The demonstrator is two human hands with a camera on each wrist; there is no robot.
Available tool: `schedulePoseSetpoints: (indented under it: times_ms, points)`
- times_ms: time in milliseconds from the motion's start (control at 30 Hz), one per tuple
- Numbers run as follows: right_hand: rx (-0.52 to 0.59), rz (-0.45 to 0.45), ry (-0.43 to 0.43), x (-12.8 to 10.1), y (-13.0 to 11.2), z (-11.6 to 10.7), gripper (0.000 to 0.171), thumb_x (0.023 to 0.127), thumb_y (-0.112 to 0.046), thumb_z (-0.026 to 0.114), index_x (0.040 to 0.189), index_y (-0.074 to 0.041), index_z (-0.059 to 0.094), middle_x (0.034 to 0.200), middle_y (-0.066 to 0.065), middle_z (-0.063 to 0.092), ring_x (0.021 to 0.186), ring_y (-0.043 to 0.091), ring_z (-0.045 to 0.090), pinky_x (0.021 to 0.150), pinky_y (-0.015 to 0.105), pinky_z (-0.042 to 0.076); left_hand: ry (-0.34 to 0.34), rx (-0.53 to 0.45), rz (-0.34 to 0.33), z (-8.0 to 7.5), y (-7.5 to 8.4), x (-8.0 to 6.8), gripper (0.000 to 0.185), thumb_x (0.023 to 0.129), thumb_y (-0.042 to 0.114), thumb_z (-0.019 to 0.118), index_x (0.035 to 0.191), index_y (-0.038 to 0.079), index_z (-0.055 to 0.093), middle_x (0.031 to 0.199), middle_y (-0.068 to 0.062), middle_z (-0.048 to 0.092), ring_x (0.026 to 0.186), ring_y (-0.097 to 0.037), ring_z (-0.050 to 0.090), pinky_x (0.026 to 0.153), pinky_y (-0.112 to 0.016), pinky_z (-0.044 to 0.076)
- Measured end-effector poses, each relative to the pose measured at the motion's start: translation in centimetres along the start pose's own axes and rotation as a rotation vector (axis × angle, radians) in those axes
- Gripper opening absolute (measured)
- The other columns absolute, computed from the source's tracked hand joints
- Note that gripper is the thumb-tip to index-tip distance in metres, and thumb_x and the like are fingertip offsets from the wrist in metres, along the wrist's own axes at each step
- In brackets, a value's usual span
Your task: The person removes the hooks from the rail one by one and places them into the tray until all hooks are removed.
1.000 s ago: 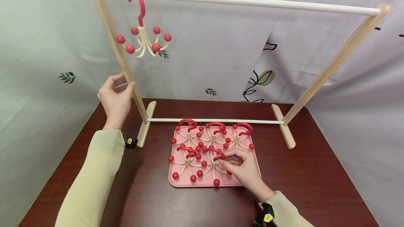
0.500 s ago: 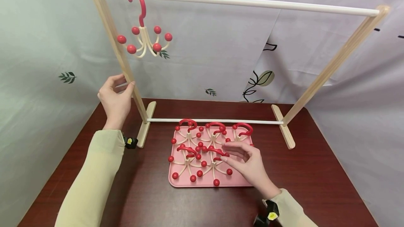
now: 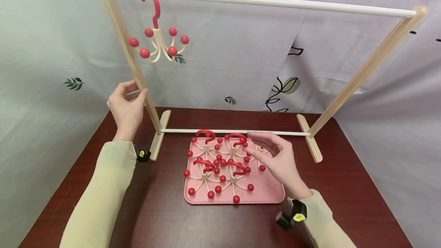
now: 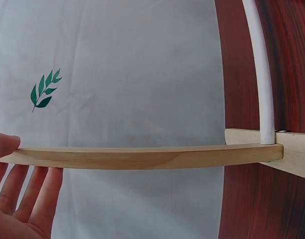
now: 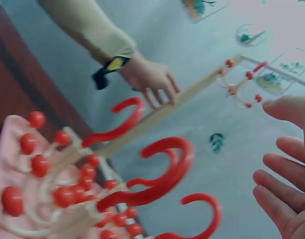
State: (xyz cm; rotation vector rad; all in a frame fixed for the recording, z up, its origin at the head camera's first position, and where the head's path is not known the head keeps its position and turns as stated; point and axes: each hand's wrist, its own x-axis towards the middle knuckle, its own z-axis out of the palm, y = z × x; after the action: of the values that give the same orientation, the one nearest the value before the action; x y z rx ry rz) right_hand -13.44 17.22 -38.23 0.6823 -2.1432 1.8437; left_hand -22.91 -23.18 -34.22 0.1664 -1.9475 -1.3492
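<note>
My left hand (image 3: 125, 106) pinches the wooden left post (image 4: 142, 158) of a rack between thumb and fingers. A hook hanger (image 3: 157, 35) with a red hook and red-balled arms hangs at the left end of the rack's white top rail (image 3: 262, 1). Several like hangers lie on a pink tray (image 3: 265, 186), among them a front left one (image 3: 205, 177) and a front right one (image 3: 234, 178). Above the tray's back right corner is my right hand (image 3: 277, 156), fingers spread and holding nothing. It covers most of the hanger there, whose red ball (image 3: 262, 168) peeks out.
The rack's feet, left (image 3: 160, 135) and right (image 3: 309, 138), stand on the dark red table (image 3: 172, 221). A white lower bar (image 3: 182, 131) runs just behind the tray. Patterned grey cloth (image 3: 220, 68) backs and flanks the table.
My right hand has left the front right hanger, its fingers spreading, and moved back and right to the tray's back right hanger. My left hand has stayed on the post.
</note>
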Motion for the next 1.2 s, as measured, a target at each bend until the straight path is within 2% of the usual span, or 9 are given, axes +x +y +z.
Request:
schedulePoseSetpoints:
  times_ms: [133, 333, 667, 933, 1200]
  points:
    - [0.011, -0.034, 0.018, 1.8, -0.8, -0.3, 0.041, 0.087, 0.003, 0.079, 0.126, -0.004, 0.070, 0.126, 0.011, 0.069, 0.117, 0.028, 0.065, 0.101, 0.038, 0.051, 0.002, 0.000, -0.004, 0.0, 0.0, 0.0, 0.031, 0.091, 0.022, 0.078, 0.122, 0.018, 0.074, 0.114, -0.003, 0.073, 0.096, -0.013, 0.072, 0.087, -0.028, 0.058]
    - [0.015, -0.120, 0.029, 4.7, -2.6, -0.8, 0.040, 0.087, 0.004, 0.079, 0.125, -0.001, 0.070, 0.126, 0.014, 0.069, 0.118, 0.031, 0.064, 0.104, 0.039, 0.050, 0.002, 0.012, 0.004, 0.0, -0.1, 0.1, 0.031, 0.092, 0.023, 0.078, 0.122, 0.018, 0.074, 0.114, -0.002, 0.073, 0.096, -0.014, 0.072, 0.087, -0.028, 0.058]
    - [0.109, -0.261, 0.029, 8.8, -6.8, -0.6, 0.042, 0.083, 0.009, 0.079, 0.124, 0.004, 0.070, 0.125, 0.019, 0.068, 0.118, 0.033, 0.064, 0.105, 0.044, 0.048, 0.004, 0.019, 0.009, 0.0, -0.2, 0.0, 0.031, 0.092, 0.024, 0.077, 0.121, 0.017, 0.074, 0.114, -0.002, 0.073, 0.096, -0.014, 0.072, 0.087, -0.028, 0.058]
    - [0.151, -0.309, 0.006, 11.3, -10.2, 1.1, 0.040, 0.083, 0.009, 0.078, 0.123, 0.005, 0.070, 0.125, 0.017, 0.069, 0.119, 0.033, 0.064, 0.106, 0.045, 0.048, 0.004, 0.022, 0.009, 0.0, -0.2, 0.0, 0.030, 0.092, 0.023, 0.077, 0.122, 0.016, 0.074, 0.114, -0.002, 0.073, 0.096, -0.013, 0.072, 0.087, -0.028, 0.059]
    - [0.188, -0.308, -0.054, 13.8, -14.6, 3.3, 0.038, 0.085, 0.008, 0.074, 0.122, 0.007, 0.069, 0.124, 0.016, 0.069, 0.119, 0.031, 0.064, 0.107, 0.043, 0.047, 0.004, 0.007, 0.010, 0.1, -0.2, 0.1, 0.030, 0.092, 0.021, 0.077, 0.121, 0.016, 0.074, 0.113, -0.003, 0.073, 0.095, -0.013, 0.072, 0.086, -0.028, 0.059]
